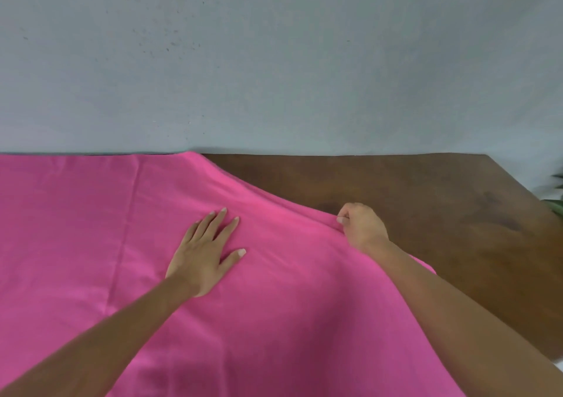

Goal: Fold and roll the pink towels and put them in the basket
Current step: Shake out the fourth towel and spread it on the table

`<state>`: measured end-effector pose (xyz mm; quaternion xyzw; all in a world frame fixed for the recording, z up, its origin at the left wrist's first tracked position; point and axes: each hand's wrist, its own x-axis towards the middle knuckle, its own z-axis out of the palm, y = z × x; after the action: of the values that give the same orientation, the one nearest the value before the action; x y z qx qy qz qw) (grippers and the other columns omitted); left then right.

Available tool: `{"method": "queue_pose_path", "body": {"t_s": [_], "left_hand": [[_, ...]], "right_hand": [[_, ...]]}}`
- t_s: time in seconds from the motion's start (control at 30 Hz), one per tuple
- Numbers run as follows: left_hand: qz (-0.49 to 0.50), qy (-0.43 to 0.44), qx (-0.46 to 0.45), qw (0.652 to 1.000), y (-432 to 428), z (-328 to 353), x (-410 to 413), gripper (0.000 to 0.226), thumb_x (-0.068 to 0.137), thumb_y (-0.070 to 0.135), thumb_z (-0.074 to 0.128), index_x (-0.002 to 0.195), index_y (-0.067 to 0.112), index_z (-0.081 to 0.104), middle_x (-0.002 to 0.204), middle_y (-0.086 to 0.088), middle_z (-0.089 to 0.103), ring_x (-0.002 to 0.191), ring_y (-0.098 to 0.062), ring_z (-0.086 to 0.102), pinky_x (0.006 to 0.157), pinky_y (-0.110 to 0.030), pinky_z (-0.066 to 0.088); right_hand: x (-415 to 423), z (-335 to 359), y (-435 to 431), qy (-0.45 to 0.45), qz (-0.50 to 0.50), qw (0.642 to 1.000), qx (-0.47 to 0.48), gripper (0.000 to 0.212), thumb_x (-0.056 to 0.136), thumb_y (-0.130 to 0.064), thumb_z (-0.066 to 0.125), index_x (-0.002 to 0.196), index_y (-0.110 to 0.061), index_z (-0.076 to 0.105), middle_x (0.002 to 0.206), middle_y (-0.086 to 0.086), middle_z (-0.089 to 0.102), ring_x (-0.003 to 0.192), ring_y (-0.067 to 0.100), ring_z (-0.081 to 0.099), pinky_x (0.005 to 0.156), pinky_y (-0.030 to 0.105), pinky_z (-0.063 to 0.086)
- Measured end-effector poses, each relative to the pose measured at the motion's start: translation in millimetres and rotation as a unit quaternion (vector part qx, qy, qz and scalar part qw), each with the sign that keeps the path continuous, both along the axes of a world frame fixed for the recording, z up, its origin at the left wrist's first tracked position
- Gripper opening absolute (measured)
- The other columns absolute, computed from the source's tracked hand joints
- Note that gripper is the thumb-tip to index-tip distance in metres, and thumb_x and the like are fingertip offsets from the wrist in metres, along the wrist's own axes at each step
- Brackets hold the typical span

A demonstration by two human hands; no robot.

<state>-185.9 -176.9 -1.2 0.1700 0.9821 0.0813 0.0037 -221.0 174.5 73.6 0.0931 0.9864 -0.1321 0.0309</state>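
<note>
The left hand (204, 255) lies flat, fingers spread, on the pink towel (91, 229); the right hand (361, 227) pinches its edge over the surface (426, 213).

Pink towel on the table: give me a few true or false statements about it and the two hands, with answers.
1. The left hand lies flat on the pink towel. True.
2. The right hand rests open on the table. False: its fingers pinch the towel's edge.
3. The towel covers the whole table. False: the right part is bare wood.
4. The towel reaches the table's far edge by the wall. True.
</note>
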Motion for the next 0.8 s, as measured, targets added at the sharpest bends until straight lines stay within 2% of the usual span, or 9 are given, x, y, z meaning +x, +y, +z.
{"method": "queue_pose_path", "body": {"t_s": [0.13,0.23,0.33,0.53,0.67,0.8], "left_hand": [[0.000,0.001,-0.010,1.000,0,0,1,0.078,0.094,0.075,-0.001,0.162,0.036,0.000,0.170,0.007,-0.007,0.156,-0.015,-0.011,0.128,-0.039,0.000],[0.001,-0.002,-0.011,1.000,1,1,0,0.079,0.092,0.075,-0.003,0.161,0.037,-0.002,0.170,0.008,-0.009,0.156,-0.015,-0.012,0.127,-0.038,-0.001],[0.003,0.001,-0.011,1.000,1,2,1,0.079,0.093,0.075,-0.003,0.161,0.037,0.000,0.170,0.008,-0.008,0.156,-0.015,-0.011,0.127,-0.037,-0.003],[0.006,0.004,0.001,1.000,0,2,1,0.080,0.093,0.076,0.000,0.162,0.035,0.007,0.170,0.007,-0.001,0.156,-0.015,-0.006,0.128,-0.038,0.001],[0.005,0.005,-0.007,1.000,1,2,1,0.080,0.093,0.075,0.000,0.162,0.035,0.005,0.170,0.007,-0.001,0.156,-0.015,-0.006,0.127,-0.037,-0.001],[0.006,0.002,0.003,1.000,0,0,0,0.080,0.093,0.076,0.002,0.162,0.035,0.008,0.170,0.006,0.002,0.157,-0.015,-0.005,0.127,-0.038,0.000]], "right_hand": [[-15,21,9,0.044,-0.018,0.998,0.030,0.016,0.097,-0.012,0.054,0.089,-0.020,0.065,0.101,0.003,0.059,0.091,0.028,0.061,0.078,0.040,0.052],[-20,32,12,0.070,-0.008,0.997,0.040,0.018,0.097,-0.011,0.051,0.086,-0.019,0.062,0.097,0.002,0.057,0.083,0.027,0.061,0.073,0.039,0.052],[-13,36,8,0.077,0.028,0.996,0.019,0.019,0.098,-0.014,0.050,0.083,-0.023,0.058,0.093,-0.004,0.054,0.082,0.024,0.060,0.074,0.040,0.052],[40,27,-12,0.045,0.156,0.987,-0.021,0.010,0.096,-0.019,0.060,0.089,-0.025,0.064,0.091,-0.010,0.054,0.082,0.018,0.061,0.075,0.038,0.050],[79,12,-29,0.000,0.225,0.974,-0.027,0.010,0.100,-0.023,0.058,0.092,-0.025,0.064,0.094,-0.013,0.055,0.085,0.012,0.058,0.078,0.031,0.047],[76,11,-29,0.022,0.200,0.979,-0.044,0.013,0.100,-0.022,0.056,0.090,-0.026,0.062,0.091,-0.014,0.054,0.083,0.011,0.056,0.074,0.033,0.048]]}}
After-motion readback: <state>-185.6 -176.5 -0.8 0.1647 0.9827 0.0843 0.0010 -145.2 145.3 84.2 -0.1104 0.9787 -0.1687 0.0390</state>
